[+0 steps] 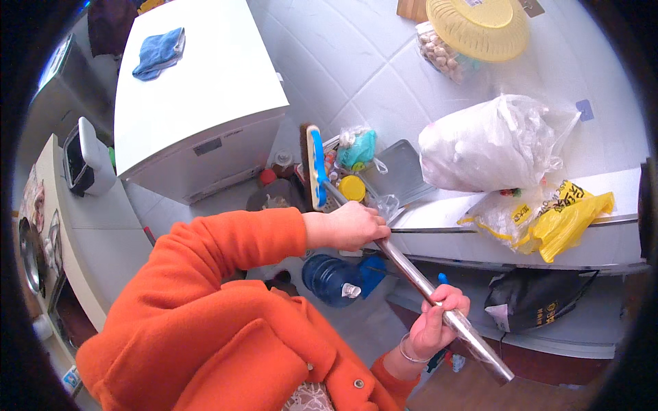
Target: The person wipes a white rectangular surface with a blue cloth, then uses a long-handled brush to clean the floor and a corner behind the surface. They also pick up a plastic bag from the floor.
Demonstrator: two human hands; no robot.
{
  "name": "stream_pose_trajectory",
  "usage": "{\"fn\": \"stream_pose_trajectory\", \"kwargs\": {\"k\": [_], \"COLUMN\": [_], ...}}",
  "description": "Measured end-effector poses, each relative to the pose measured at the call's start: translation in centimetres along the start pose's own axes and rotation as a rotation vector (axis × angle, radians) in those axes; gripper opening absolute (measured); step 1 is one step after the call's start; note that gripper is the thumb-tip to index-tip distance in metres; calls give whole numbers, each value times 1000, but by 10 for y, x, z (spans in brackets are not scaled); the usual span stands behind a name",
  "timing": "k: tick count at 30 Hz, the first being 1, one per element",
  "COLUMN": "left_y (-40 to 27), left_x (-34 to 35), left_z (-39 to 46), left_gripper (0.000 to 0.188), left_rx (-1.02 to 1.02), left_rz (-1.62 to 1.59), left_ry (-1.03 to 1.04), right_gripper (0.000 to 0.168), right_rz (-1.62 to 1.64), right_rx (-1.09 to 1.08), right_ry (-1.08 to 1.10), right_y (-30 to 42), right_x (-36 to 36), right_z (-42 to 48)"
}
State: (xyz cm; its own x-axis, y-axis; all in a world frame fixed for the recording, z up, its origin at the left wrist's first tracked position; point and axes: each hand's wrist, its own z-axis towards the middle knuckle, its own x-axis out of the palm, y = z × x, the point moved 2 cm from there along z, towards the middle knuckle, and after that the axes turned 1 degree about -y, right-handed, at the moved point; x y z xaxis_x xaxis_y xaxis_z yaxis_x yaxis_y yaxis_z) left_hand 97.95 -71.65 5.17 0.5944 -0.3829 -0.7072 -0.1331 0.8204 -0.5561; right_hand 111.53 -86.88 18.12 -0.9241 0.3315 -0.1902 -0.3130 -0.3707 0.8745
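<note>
My left hand [354,226] is closed around the metal pole [411,269] of a brush, near its head. The brush head [316,167] is blue and cream with dark bristles and stands upright to the left of the counter items. Lower right, my right hand [437,318], with a bracelet at the wrist, grips the same pole further along. The pole slants down to the right past this hand, and its shiny end points away from the brush head. My orange sleeves cover both arms.
A white cabinet [200,92] bears a blue cloth [159,54]. On the counter lie a white plastic bag [483,144], a yellow bag [570,221], a grey tray [398,172] and a yellow-lidded jar [352,188]. A large blue water bottle [329,280] is below; a yellow basket [478,31] is at the top.
</note>
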Motion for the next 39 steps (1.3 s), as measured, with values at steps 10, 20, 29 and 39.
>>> {"fn": "stream_pose_trajectory", "kwargs": {"k": [10,20,29,39], "left_y": [68,166,335,488], "left_x": [-17,-51,-106,-161], "left_z": [22,20,-1,13], "left_gripper": [17,19,17,28], "left_rx": [20,-52,-269,-481], "left_rz": [404,633,768,323], "left_ry": [58,189,359,168], "right_gripper": [49,69,44,26], "right_rz": [593,489,110,132], "right_rx": [289,884,1177,1109], "right_ry": [338,651,680,693], "right_y": [-91,-124,-201,-416], "right_x": [-25,11,162,370], "right_z": [27,104,170,266]}}
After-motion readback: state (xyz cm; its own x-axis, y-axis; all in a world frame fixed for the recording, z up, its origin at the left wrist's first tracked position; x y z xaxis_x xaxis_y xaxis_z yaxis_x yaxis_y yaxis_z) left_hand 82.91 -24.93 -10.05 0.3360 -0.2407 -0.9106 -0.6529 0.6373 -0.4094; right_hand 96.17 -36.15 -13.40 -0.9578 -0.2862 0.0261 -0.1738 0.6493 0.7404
